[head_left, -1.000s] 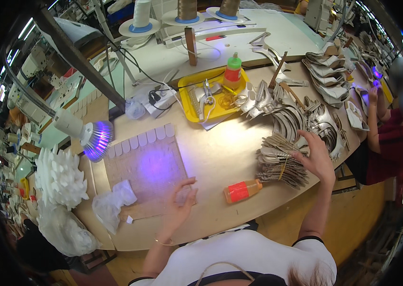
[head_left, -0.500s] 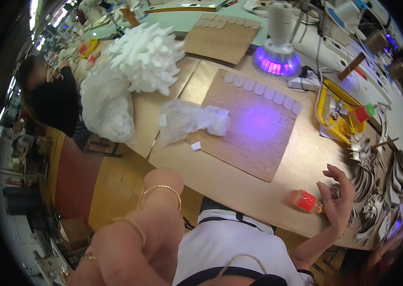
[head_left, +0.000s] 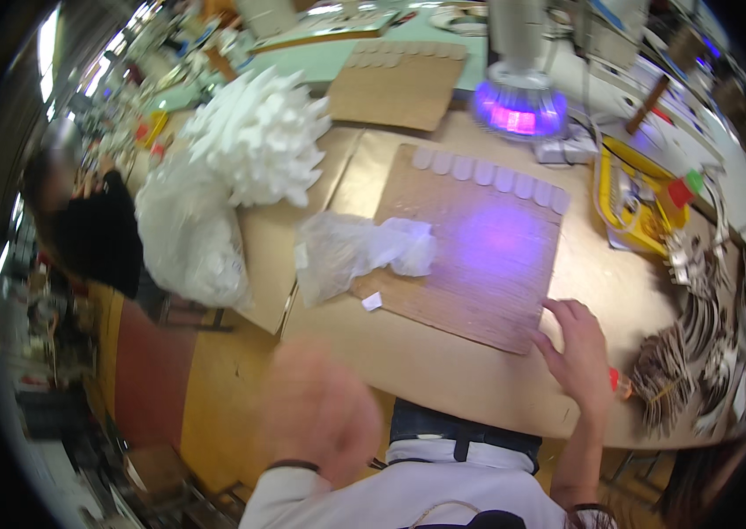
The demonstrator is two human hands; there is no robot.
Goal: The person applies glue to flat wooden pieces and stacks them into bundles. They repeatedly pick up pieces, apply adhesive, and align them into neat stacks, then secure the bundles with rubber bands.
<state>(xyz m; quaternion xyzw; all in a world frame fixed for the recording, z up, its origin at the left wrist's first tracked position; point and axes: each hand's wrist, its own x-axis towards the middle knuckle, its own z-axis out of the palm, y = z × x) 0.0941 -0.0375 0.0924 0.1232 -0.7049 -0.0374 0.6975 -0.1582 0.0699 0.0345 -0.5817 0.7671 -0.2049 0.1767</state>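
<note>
My right hand is open, thumb and fingers apart, with its fingertips at the lower right corner of a brown board. A row of pale rounded pieces lies along that board's far edge, and violet light falls on its middle. Crumpled clear plastic bags cover the board's left side, beside a small white paper tag. Smeared by motion, my left hand hovers in front of the table's near edge; its fingers cannot be made out. A small red-labelled bottle is partly hidden behind my right wrist.
A violet-lit lamp stands behind the board. To its right are a yellow tray of small items and bundled beige strips. White foam-like material in a large clear bag sits left, near a seated person. Another board lies behind.
My right hand has moved left from beside the bottle to the board's corner. My left arm, earlier raised close to the camera, is lower and the hand blurred. The view has shifted slightly.
</note>
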